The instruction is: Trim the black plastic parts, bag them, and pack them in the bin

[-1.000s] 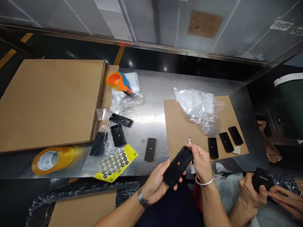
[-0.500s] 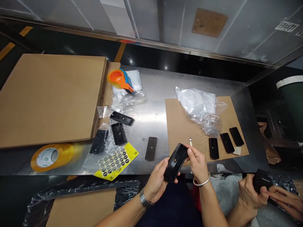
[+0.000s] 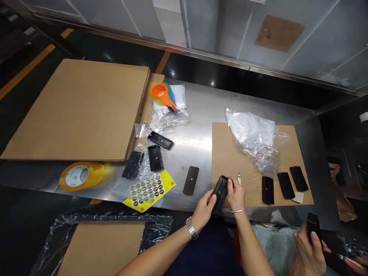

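Both my hands hold one black plastic case part (image 3: 220, 189) just over the near edge of the steel table (image 3: 195, 145). My left hand (image 3: 203, 210), with a metal watch at the wrist, grips its lower end. My right hand (image 3: 236, 194), with a silver bangle, pinches its upper right side. A small white-handled blade (image 3: 239, 178) lies on the cardboard sheet (image 3: 230, 157) just beyond my right hand. Another black part (image 3: 191, 180) lies flat on the steel to the left of my hands.
Three black parts (image 3: 284, 186) lie in a row on the cardboard sheet beside crumpled clear bags (image 3: 253, 140). To the left are a yellow sticker sheet (image 3: 149, 190), more black parts (image 3: 155, 151) on plastic, a tape roll (image 3: 82, 175), an orange tape dispenser (image 3: 162, 94) and stacked cardboard (image 3: 83, 109). Another person's hand (image 3: 309, 249) holds a black part at lower right.
My hands have carried the black part forward and up, from over my lap to the table's near edge. The camera view has shifted left. The other person's hands moved slightly.
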### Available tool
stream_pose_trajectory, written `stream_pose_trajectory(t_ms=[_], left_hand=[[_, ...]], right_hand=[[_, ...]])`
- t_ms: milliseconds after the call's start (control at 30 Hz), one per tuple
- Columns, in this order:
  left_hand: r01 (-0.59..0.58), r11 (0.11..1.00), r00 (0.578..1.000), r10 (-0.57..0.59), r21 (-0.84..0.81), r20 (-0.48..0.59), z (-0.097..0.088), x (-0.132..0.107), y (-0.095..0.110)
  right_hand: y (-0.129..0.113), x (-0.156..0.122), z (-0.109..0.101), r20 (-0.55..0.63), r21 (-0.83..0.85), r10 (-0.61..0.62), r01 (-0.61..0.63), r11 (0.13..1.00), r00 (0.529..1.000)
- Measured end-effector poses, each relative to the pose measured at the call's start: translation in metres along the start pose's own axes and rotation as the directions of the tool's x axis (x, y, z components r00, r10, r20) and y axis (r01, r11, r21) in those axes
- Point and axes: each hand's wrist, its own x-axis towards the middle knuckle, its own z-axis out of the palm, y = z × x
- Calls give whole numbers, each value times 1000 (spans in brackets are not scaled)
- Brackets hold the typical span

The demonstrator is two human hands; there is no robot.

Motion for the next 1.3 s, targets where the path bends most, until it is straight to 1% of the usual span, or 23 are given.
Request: stream_pose_trajectory(t_ms=[33,67,100,167,200,233,267,333,400,467,533,567,633,700,733,800,867,1000,1067,1100,1167,1233,1300], left_hand=[[-40,989,994,53,144,-91,-4,7,-10],[-46,974,981,87,224,-174,-9,14,-18],[-38,952,957,123,305,-263,-16,20,-25],[25,882,884,200,471,-422,-30,28,-35],[75,825,847,244,560,-473,-37,32,-38],[131,762,822,274,634,-499,-44,34,-40],[178,711,816,279,680,-506,-50,36,-42],[224,672,836,240,706,-493,-59,39,-45],[230,678,850,210,698,-484,-64,40,-46],[202,700,862,205,685,-463,-65,38,-44],[151,724,886,203,673,-417,-62,33,-36],[109,742,902,205,661,-379,-59,30,-29],[4,785,932,221,619,-286,-50,20,-13],[-100,821,945,256,562,-205,-42,9,5],[-140,830,945,274,539,-176,-37,4,14],[-183,837,947,290,515,-135,-31,-6,29],[-189,848,956,273,496,-104,-27,-14,38],[-169,886,970,226,431,-85,-26,-25,46],[-183,889,968,237,420,-79,-27,-27,47],[-194,884,966,248,424,-74,-28,-28,48],[-216,873,961,269,438,-62,-28,-29,50],[-238,865,958,284,442,-40,-29,-31,52],[-263,857,955,298,443,-10,-29,-33,54]], right_hand=[[7,7,8,4,-14,-13,14,1000,1000],[14,13,16,8,-18,-27,27,999,1000],[20,18,23,12,-26,-42,42,999,999],[29,27,33,21,-36,-73,74,997,997],[32,30,36,23,-37,-89,90,995,996],[35,32,38,24,-36,-105,106,994,994],[36,34,39,22,-33,-121,121,992,992],[36,36,38,7,-26,-147,147,989,989],[33,37,34,-27,-17,-160,159,987,987],[26,35,31,-70,-8,-161,161,987,984],[14,30,27,-85,9,-170,171,985,982],[6,26,25,-66,43,-171,174,984,983],[-13,16,21,33,149,-165,158,976,986],[-33,6,16,154,222,-141,104,969,978],[-42,2,13,194,228,-116,70,971,974],[-56,-3,6,207,185,-67,28,982,976],[-62,-5,-2,161,123,-55,35,992,985],[-60,-4,-15,91,-46,-138,143,989,986],[-58,-3,-21,94,-54,-148,154,987,984],[-58,-2,-24,108,-11,-157,159,987,982],[-59,0,-30,164,152,-210,186,971,964],[-61,2,-36,241,317,-293,210,925,925],[-63,5,-41,313,370,-351,226,901,883]])
